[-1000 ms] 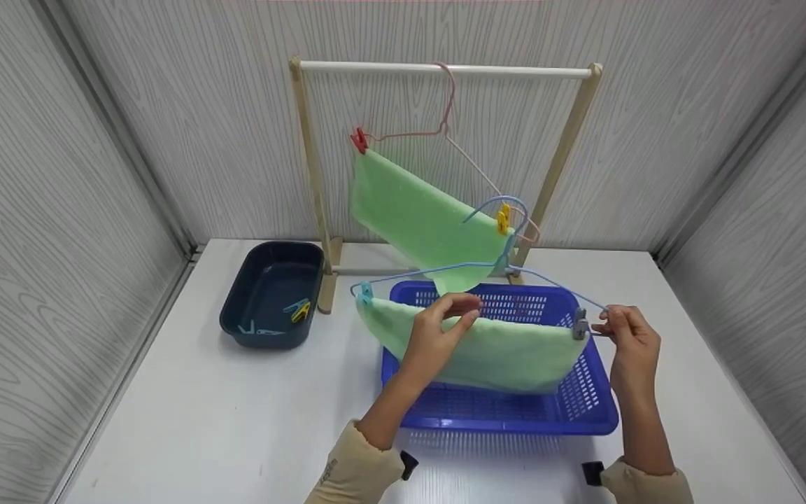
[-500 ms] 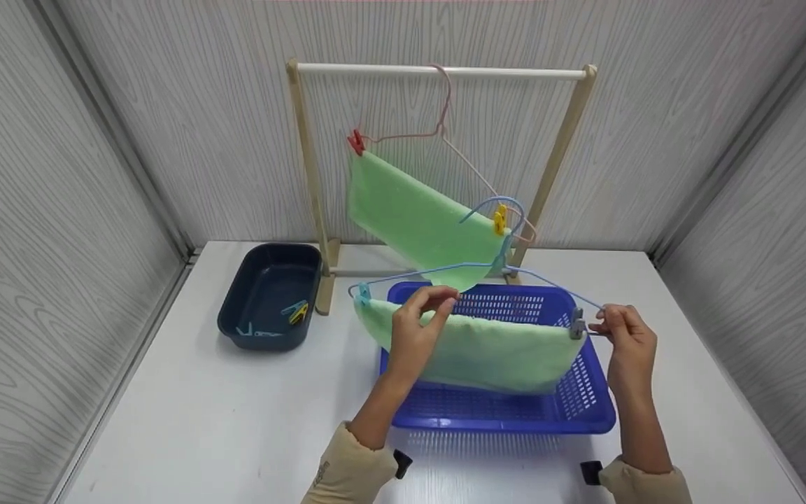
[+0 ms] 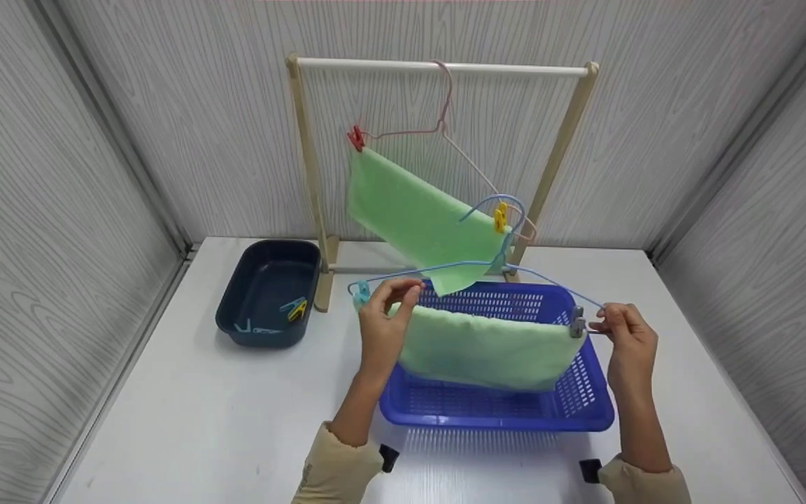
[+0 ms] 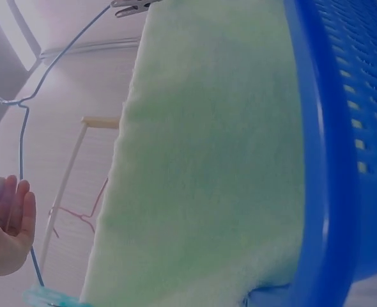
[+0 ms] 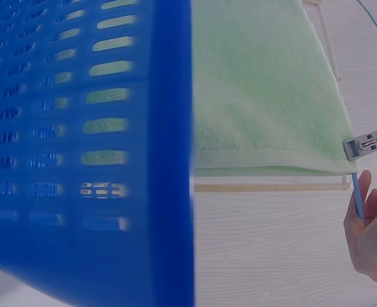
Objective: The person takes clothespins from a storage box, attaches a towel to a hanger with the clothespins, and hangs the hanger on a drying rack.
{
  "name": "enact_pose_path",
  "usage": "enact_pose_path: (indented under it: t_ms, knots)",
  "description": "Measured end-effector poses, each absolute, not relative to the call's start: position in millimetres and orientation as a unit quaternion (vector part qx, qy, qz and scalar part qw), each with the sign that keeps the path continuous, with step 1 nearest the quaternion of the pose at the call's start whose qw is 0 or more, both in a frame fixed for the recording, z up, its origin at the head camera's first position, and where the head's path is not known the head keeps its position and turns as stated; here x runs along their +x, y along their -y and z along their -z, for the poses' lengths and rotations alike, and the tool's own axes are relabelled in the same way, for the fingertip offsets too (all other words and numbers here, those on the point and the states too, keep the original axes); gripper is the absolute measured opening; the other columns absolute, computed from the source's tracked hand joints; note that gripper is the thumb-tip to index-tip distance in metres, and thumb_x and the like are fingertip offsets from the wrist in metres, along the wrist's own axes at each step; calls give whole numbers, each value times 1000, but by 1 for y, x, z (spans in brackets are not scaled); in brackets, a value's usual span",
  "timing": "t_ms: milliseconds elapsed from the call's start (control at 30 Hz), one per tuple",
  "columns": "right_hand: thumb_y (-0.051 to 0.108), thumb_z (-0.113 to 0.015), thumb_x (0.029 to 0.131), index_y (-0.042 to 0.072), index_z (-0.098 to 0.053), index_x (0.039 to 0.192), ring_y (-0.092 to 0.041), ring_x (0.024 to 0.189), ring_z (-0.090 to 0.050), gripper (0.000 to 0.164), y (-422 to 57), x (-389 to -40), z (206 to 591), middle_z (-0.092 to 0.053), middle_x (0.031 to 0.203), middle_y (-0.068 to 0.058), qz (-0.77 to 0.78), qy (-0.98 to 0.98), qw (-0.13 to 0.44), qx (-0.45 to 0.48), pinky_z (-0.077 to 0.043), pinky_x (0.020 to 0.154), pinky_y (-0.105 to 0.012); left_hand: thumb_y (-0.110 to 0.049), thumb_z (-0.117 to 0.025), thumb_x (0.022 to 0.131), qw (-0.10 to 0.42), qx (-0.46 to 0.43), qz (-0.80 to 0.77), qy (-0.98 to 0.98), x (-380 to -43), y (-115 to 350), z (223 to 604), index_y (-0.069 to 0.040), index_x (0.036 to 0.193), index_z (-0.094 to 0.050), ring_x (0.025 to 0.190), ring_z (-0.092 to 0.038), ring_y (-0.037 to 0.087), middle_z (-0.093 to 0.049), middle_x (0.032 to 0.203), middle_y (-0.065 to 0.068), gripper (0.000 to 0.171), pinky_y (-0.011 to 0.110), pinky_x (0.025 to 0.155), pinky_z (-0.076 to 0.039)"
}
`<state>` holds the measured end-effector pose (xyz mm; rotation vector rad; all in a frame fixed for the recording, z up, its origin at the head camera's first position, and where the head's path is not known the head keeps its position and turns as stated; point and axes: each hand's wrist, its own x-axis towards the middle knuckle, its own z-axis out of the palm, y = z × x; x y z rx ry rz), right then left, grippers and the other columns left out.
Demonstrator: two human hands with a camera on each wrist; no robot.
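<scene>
A blue clothes hanger (image 3: 459, 264) is held up over the basket, with a light green towel (image 3: 487, 350) hanging from its lower bar. A grey clothespin (image 3: 577, 323) fastens the towel on the right, a light blue clothespin (image 3: 362, 291) on the left. My right hand (image 3: 630, 343) pinches the hanger's right end, just outside the grey clothespin. With loosely bent fingers and nothing in them, my left hand (image 3: 383, 325) is in front of the towel's left part, near the light blue clothespin. In the left wrist view the left hand (image 4: 9, 224) overlaps the hanger wire.
Underneath is a blue perforated basket (image 3: 497, 422). Behind, a wooden rack with a white rod (image 3: 368, 64) bears a pink hanger (image 3: 446, 105) with a tilted green towel (image 3: 424, 210), pinned by red and yellow clothespins. At left, a dark bin (image 3: 228, 308) holds several clothespins.
My left hand has moved left along the towel's top edge, from near its middle to beside the light blue clothespin. The right hand and hanger have barely moved.
</scene>
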<state>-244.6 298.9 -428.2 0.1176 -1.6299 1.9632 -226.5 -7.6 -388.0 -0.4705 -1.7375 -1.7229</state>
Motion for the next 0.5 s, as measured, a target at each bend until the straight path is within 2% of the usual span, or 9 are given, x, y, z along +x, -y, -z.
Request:
enact_pose_path:
  t_ms: [300,400,500]
  knots:
    - [4,-52,93,-20,-52,84,-13,64,-56,26,-299,-244,427,-55,75,-6,-728,618,293,36,-51,64,-22,8,-56,87,414,-64,655,629,-234,45,388,12,96,-62,87,-60,18,-64,91,20,11,27,80,-47]
    - [5,-52,93,-20,-53,85,-14,64,-56,26,-299,-243,427,-54,75,-6,-722,626,293,28,-51,65,-22,8,-54,88,418,-38,659,624,-234,57,393,13,99,-61,91,-59,18,-63,95,21,14,27,84,-46]
    - [5,-52,93,-17,-55,84,-14,65,-55,25,-299,-243,426,-54,76,-6,-721,628,291,23,-51,65,-22,6,-54,90,390,-28,663,639,-235,67,398,12,103,-60,94,-58,21,-62,99,21,16,26,85,-45]
